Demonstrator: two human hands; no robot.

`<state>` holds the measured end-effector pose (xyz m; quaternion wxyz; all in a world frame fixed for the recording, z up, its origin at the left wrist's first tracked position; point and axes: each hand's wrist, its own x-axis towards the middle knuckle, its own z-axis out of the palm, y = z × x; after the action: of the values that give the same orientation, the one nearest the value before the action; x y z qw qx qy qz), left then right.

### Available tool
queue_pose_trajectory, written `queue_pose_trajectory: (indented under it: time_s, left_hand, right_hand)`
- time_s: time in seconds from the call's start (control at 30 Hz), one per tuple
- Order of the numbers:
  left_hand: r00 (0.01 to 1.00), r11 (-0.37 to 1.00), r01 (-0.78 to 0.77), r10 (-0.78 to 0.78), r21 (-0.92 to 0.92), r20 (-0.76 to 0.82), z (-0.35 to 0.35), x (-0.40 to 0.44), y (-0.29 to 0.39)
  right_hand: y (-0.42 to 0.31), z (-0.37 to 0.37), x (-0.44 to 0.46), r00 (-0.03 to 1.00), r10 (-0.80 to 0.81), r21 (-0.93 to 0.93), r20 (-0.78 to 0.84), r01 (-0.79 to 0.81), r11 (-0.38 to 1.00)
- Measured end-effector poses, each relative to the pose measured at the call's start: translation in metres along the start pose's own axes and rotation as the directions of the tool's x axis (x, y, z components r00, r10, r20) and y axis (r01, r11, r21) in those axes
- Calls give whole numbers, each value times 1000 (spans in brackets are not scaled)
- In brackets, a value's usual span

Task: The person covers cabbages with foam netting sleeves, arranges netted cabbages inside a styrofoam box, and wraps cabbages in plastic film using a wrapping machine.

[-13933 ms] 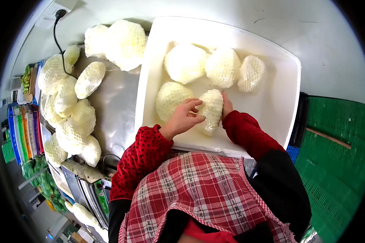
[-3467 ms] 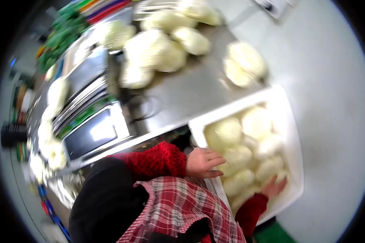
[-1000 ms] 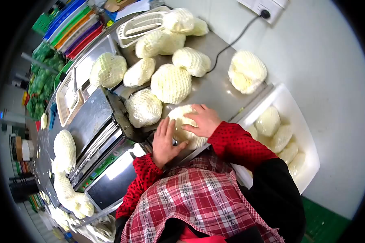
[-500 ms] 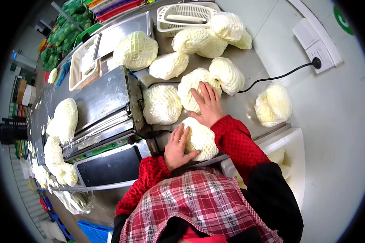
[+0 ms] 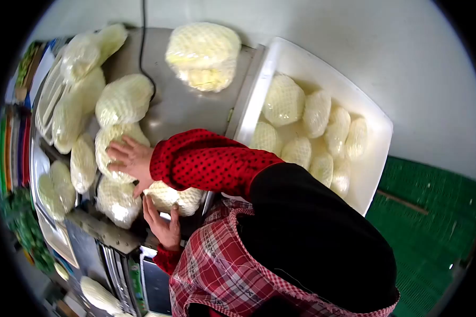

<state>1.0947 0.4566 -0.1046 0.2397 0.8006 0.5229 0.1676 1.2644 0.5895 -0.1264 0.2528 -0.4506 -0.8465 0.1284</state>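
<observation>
My right hand [image 5: 135,161] lies with fingers spread on a pale, rounded bundle [image 5: 103,150] in white foam netting, which looks like a wrapped cabbage. Fingers apart and thumb raised, my left hand [image 5: 163,227] rests against the near side of another foam-netted bundle [image 5: 185,199]. Part of that bundle is hidden behind the right wrist and sleeve. A shiny film-wrapped bundle [image 5: 116,203] sits just left of both hands, and one more netted bundle [image 5: 124,99] lies beyond the right hand. Neither hand grips anything.
On the right stands a white bin [image 5: 349,79] holding several netted bundles. A separate bundle [image 5: 203,53] lies on the metal table [image 5: 166,113] near the wall. A black cable [image 5: 142,53] crosses the table. The wrapping machine [image 5: 103,230] is at lower left. Green slatted flooring [image 5: 423,248] shows beyond the bin.
The view has swung right and turned, so the white bin and its contents now show in full. Both hands remain spread on or against the same bundles.
</observation>
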Motion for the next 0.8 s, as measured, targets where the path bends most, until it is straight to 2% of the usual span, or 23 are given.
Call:
queue_pose_trajectory:
  time_s: [0.2, 0.37, 0.43, 0.53, 0.63, 0.8]
  left_hand:
    - [999, 999, -20, 21, -32, 30, 0, 1, 3]
    - [997, 993, 72, -70, -93, 17, 9, -3, -1]
    - [999, 995, 40, -39, -94, 8, 10, -5, -1]
    - [1000, 995, 10, -10, -101, 6, 13, -8, -9]
    - [998, 997, -56, 54, -56, -30, 21, -10, -15]
    - [997, 997, -53, 49, -64, -61, 20, -14, -10]
  right_hand:
    - [2, 9, -3, 1000, 11, -61, -28, -13, 998]
    - [7, 18, 0, 998, -21, -46, -62, 18, 999]
    - [7, 22, -1, 996, -26, -48, -82, 22, 999]
    - [6, 23, 1, 998, -7, -146, -67, -3, 989]
    - [9, 23, -2, 998, -14, -146, -56, 6, 989]
    - [5, 24, -3, 999, -3, -114, -38, -2, 993]
